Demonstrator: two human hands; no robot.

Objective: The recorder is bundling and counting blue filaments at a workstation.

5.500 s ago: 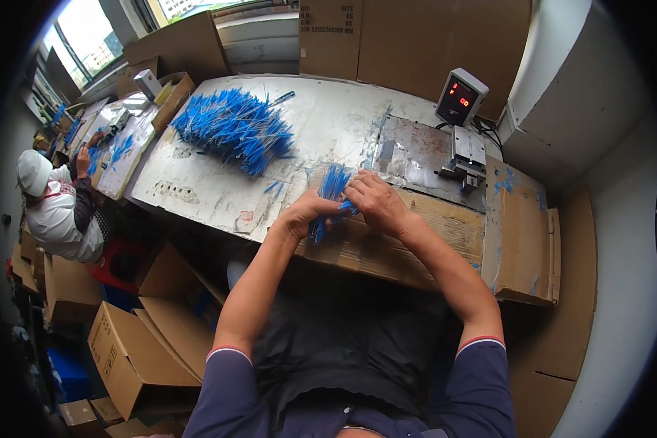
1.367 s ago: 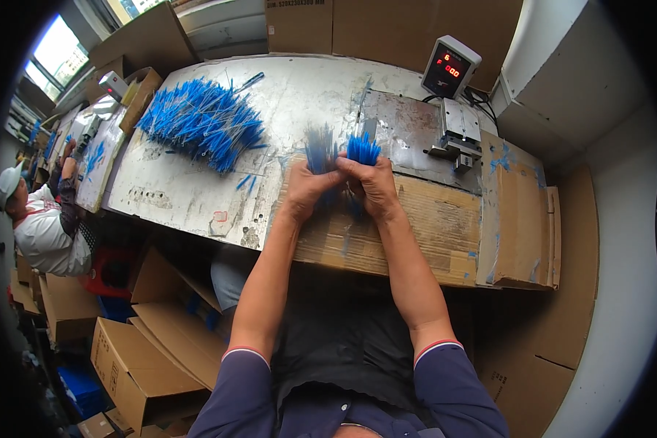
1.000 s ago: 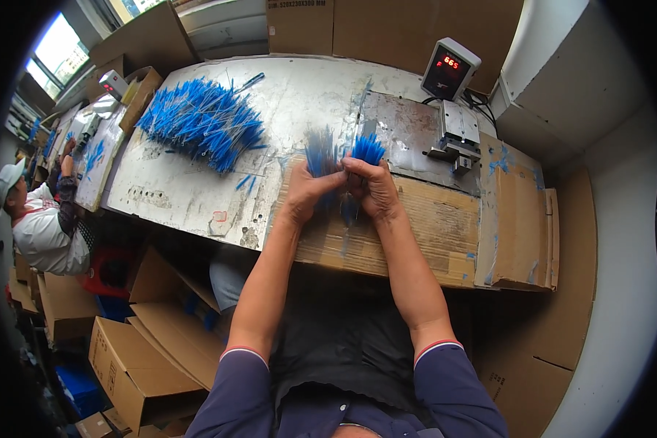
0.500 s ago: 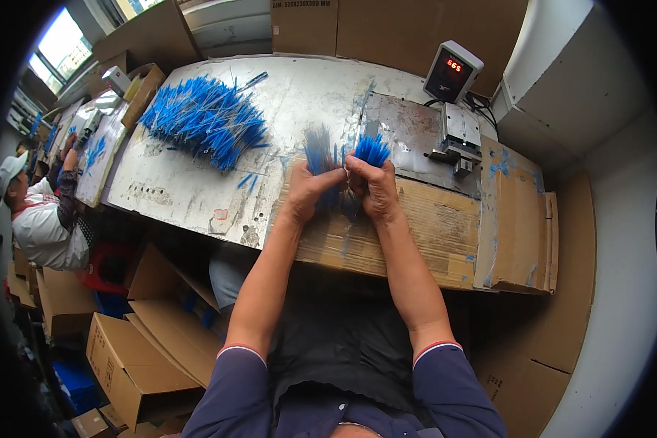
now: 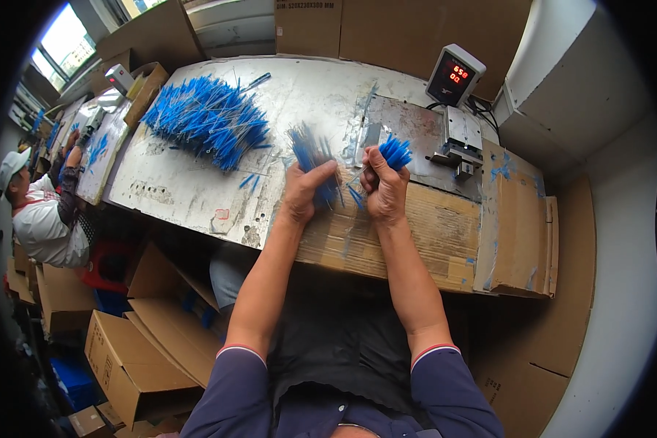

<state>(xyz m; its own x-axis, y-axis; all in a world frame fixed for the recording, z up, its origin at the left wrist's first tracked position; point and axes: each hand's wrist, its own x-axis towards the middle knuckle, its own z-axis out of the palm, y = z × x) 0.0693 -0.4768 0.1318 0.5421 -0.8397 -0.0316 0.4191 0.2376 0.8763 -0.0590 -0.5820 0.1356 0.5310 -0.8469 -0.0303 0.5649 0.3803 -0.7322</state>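
Above the cardboard near the table's front edge, my left hand [image 5: 304,191] is closed round a bundle of thin sticks [image 5: 304,144]. That bundle has blue and pale grey parts, is blurred, and leans left. My right hand [image 5: 385,193] grips a second bundle of the sticks [image 5: 396,153], its blue ends pointing up and to the right. A gap separates the two hands. Between them a loose blue stick [image 5: 355,196] shows beside my right hand's fingers. A big heap of the same sticks [image 5: 210,120] lies on the table to the far left.
A white table [image 5: 190,193] bears a metal plate [image 5: 405,128], a small metal fixture [image 5: 460,139] and a box with a lit red display [image 5: 454,77]. Flattened cardboard [image 5: 431,233] covers the front edge. Cartons [image 5: 135,365] stand lower left. Another person [image 5: 47,219] works at the left.
My hands have drawn apart, the right one moving rightward. The right bundle now tilts right and the left one leans left. The display's lit digits differ.
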